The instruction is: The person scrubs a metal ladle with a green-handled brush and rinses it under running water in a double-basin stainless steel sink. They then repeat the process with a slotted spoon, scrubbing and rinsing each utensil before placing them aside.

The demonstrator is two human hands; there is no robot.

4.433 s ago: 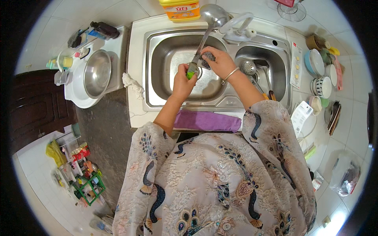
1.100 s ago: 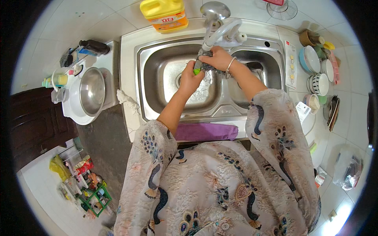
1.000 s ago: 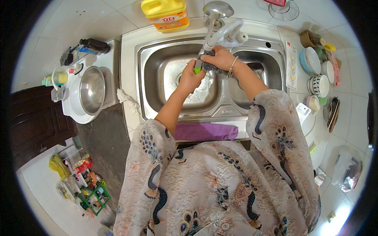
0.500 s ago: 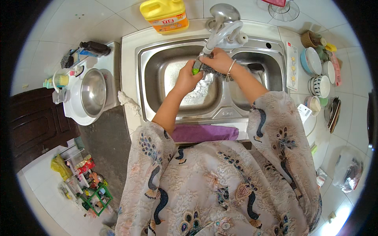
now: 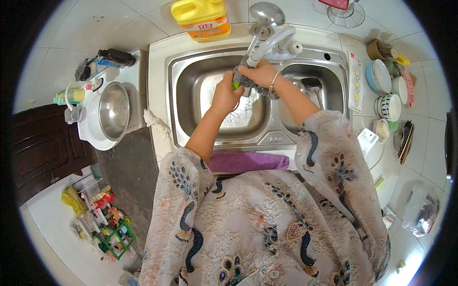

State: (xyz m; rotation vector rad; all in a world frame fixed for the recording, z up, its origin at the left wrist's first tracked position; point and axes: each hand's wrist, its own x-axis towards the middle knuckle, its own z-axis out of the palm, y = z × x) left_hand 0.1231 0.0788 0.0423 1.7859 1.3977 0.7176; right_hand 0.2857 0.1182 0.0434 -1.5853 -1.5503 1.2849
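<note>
Over the left basin of the steel sink (image 5: pixel 185 97), my left hand (image 5: pixel 226 95) is closed around the lower handle end of a metal ladle (image 5: pixel 267 14), where a green part shows. The ladle slants up to the right, its bowl uppermost, behind the white faucet (image 5: pixel 274 44). My right hand (image 5: pixel 261 75), with a bangle at the wrist, is closed on a grey mesh scrubber (image 5: pixel 260 89) pressed against the ladle's handle. Part of the scrubber is hidden by my fingers. Both hands are close together under the spout.
A yellow jug (image 5: pixel 201 20) stands behind the sink. Stacked bowls (image 5: pixel 389 107) line the right counter. A purple cloth (image 5: pixel 248 162) lies along the front edge, and a white rag (image 5: pixel 156 123) on the left edge. A steel basin (image 5: pixel 113 112) sits further left.
The ladle's bowl has shifted slightly left and up. My right hand has moved a little left and down, and more of the scrubber now shows along the handle.
</note>
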